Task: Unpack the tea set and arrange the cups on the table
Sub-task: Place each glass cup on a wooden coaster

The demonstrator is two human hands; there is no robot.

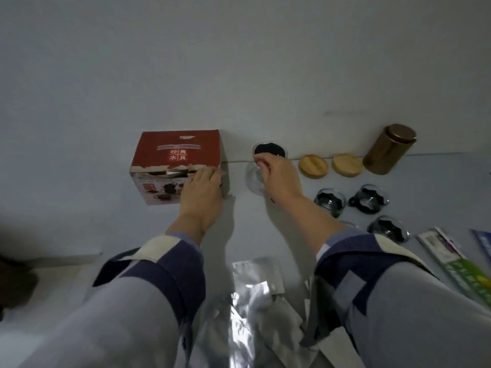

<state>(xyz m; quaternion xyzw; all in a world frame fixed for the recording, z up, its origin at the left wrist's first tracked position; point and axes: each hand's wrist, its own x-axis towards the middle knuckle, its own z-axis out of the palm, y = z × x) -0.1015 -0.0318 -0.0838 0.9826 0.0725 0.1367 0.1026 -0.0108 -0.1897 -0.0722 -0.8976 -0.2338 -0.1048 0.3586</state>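
Foil bag [252, 282] nearest; left hand [202, 192] rests flat, fingers straight, on red box [178, 160]; right hand [279, 176] pinches glass teapot [256, 179] rim: fragile, slippery, better gripped by handle

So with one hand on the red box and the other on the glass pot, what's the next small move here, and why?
Probably let go of the glass teapot with the right hand: it looks to stand on the table by the red box, which the left hand steadies. Three cups stand further right.
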